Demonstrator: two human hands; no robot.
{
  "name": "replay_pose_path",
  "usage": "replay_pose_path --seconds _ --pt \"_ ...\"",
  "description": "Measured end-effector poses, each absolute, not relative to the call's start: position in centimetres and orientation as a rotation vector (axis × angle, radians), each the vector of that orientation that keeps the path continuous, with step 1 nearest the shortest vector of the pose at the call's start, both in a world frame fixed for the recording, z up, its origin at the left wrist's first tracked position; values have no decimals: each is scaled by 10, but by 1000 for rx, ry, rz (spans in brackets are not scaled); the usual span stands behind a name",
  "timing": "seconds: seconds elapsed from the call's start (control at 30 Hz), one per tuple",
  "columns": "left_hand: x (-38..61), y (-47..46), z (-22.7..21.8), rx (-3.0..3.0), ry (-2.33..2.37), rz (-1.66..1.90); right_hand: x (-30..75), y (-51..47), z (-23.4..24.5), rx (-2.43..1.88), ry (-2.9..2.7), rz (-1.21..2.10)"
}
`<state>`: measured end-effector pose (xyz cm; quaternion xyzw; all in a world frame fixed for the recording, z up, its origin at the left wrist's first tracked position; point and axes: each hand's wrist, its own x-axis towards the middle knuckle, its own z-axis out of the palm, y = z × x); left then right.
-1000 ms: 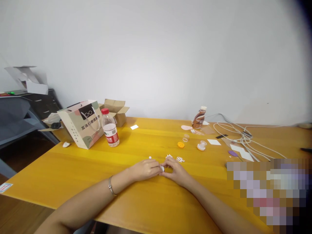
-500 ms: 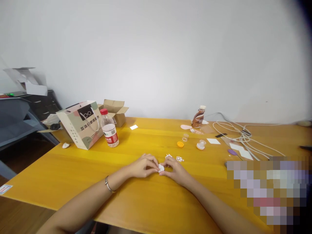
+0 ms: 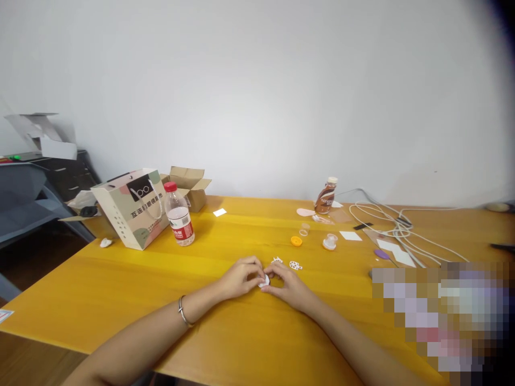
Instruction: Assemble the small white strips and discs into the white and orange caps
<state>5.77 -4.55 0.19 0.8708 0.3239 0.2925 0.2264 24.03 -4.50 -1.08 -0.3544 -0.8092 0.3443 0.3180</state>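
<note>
Between my two hands, low over the middle of the table (image 3: pixel 225 343), is a small white round piece (image 3: pixel 264 281); its material is too small to make out. My left hand (image 3: pixel 241 277) is closed, with thumb and fingertips pinching the left side of the piece. My right hand (image 3: pixel 290 288) curls its thumb and index finger round the right edge. The fingers partly hide the piece. Just beyond my right hand lie two white cut-out shapes, a wheel-like one (image 3: pixel 295 265) and a smaller one (image 3: pixel 277 260).
Farther off are an orange lid (image 3: pixel 296 241), a clear cup (image 3: pixel 304 229), a small tub (image 3: pixel 330 242) and a brown drink bottle (image 3: pixel 325 195). White cables (image 3: pixel 396 225) sprawl at right. A water bottle (image 3: pixel 179 217), paper bag (image 3: pixel 134 209) and cardboard box (image 3: pixel 195 187) stand at left.
The white piece has turned between my fingertips and now looks rounder. My left fingers have shifted over its top. The whole view has moved slightly.
</note>
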Motion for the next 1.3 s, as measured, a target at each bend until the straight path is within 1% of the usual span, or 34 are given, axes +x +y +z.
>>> replay_pose_path --seconds 0.13,0.23,0.37,0.57,0.73,0.87,0.93,1.0,1.13,1.3 --pt "60 -48 4 2406 987 924 233 -46 -12 -851 -1755 1362" --pt "56 -45 7 2399 968 959 232 -46 -13 -836 -1559 1538" --pt "41 -30 7 2342 1040 937 234 -44 -13 -901 -1465 1517" --pt "25 -6 -8 2303 1311 714 236 -42 -15 -936 -1469 1488" --pt "28 -8 -9 2427 1366 667 236 -41 -18 -920 -1474 1508" --pt "25 -13 -5 2641 1439 555 237 -40 -19 -907 -1452 1532" --pt "25 -14 -3 2652 1488 527 237 -40 -19 -912 -1442 1535" --pt "26 -17 0 2593 1465 559 236 -41 -19 -923 -1441 1542" --pt "33 -26 8 2372 1256 714 234 -46 -17 -949 -1444 1551" --pt "47 -35 11 2096 1146 904 229 -51 -14 -1006 -1442 1478"
